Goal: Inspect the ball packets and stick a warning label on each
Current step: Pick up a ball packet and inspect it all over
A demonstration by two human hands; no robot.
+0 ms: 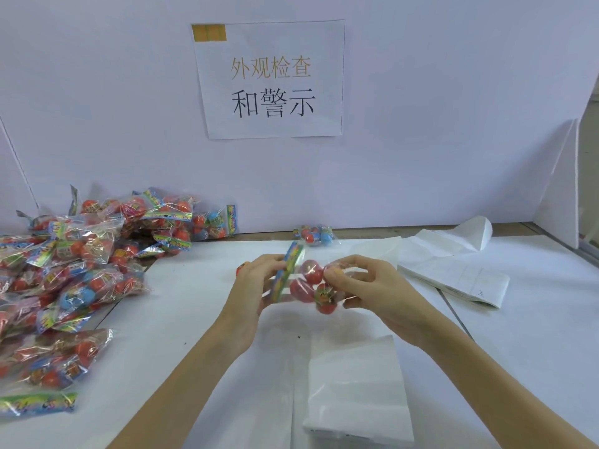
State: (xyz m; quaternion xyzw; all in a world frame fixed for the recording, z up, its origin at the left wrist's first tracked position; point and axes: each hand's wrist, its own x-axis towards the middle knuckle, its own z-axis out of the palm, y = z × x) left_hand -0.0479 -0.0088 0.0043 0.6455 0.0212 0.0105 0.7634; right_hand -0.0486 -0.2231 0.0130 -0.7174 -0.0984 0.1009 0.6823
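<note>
You're at a packing-line inspection station, not a home. A printed Chinese sign (270,80) is taped to the white partition (97,92); a heap of bagged toy-ball packets (74,270) sits on the paper-covered bench (194,303), label sheets (460,277) stacked nearby.

Not much to report on the body itself. Two bare forearms come up from the bottom edge of the view, one from the lower left and one from the lower right. No sleeves show anywhere along them, so whatever top is worn ends above what the camera catches. The left hand (259,280) and the right hand (372,283) are both bare too: no gloves, no rings, no watch or bracelet at either wrist. Fingernails look short and plain as far as I can tell, though it's a bit soft at that size.
</note>
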